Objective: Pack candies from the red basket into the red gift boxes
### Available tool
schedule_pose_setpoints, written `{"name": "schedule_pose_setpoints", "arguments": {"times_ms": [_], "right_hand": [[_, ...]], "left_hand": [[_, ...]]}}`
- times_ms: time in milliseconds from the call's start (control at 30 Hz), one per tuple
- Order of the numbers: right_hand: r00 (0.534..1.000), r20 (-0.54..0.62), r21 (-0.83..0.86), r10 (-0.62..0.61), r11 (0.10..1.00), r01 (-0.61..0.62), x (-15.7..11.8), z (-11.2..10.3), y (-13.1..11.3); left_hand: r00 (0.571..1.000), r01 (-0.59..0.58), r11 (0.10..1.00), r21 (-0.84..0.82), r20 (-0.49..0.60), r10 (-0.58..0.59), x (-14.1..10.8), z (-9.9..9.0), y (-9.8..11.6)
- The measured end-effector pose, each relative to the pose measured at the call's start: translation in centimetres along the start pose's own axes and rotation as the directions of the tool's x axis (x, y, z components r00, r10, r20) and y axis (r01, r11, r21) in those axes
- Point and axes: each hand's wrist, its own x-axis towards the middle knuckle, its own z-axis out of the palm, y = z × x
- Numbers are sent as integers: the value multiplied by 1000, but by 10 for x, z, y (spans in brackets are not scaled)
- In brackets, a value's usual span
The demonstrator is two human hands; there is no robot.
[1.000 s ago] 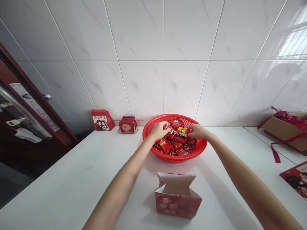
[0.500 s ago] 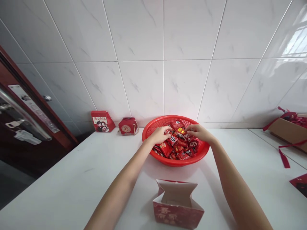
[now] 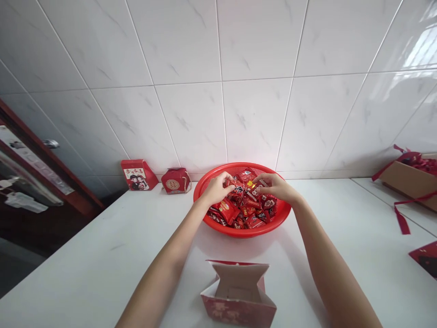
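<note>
A red plastic basket (image 3: 244,233) full of red-wrapped candies (image 3: 251,205) stands against the wall. Over its left side, my left hand (image 3: 218,189) pinches a red candy packet (image 3: 237,189) between thumb and fingers. From the right, my right hand (image 3: 276,187) reaches in, thumb and forefinger closed about another small wrapped candy, partly hidden by the fingers. In front of the basket, between my forearms, a red paper gift box (image 3: 239,312) stands with its top open and its pale inside showing.
Two closed red gift boxes, one with a picture of a couple (image 3: 139,175) and one with a cord handle (image 3: 176,181), stand along the tiled wall. At right are a cardboard box (image 3: 408,182) with red ribbon and a flat red piece (image 3: 426,258). A door (image 3: 41,182) is at left.
The view has shifted slightly to the right. My left fingers have closed on a candy packet and raised it a little; the right fingers have drawn together around another candy.
</note>
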Motion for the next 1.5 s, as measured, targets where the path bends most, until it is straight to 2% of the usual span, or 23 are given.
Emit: {"name": "schedule_pose_setpoints", "arguments": {"times_ms": [100,233,367,467,600,800,933,1167,1333,1500], "right_hand": [[998,18,-190,67,980,-63,1,4,-5],[988,-4,-411,151,901,-140,1,10,-9],[992,3,-517,129,849,-109,0,15,-20],[983,150,-509,108,860,-17,-2,21,-31],[938,319,-489,137,872,39,-2,29,-39],[911,319,-580,262,814,-31,-1,29,-31],[875,324,-634,360,769,-81,-2,29,-29],[832,386,-633,398,771,-75,-3,35,-27],[863,385,-560,327,826,-63,-1,36,-20],[922,350,-424,165,906,-1,-3,31,-25]], "left_hand": [[998,-33,996,-86,-58,28,-1,-2,-1],[992,-91,984,-151,-101,77,0,-3,-3],[992,-102,984,-144,-83,91,1,-3,-5],[993,-108,983,-151,-61,100,0,-3,-5],[993,-119,981,-152,-45,113,-1,-2,-5],[994,-105,981,-160,-17,104,-2,-3,-5],[995,-100,982,-161,-5,100,-3,-4,-3],[996,-78,988,-134,28,83,-4,-4,-1],[995,-87,986,-141,35,93,-5,-4,-2],[994,-105,983,-147,15,109,-5,-4,-2]]}}
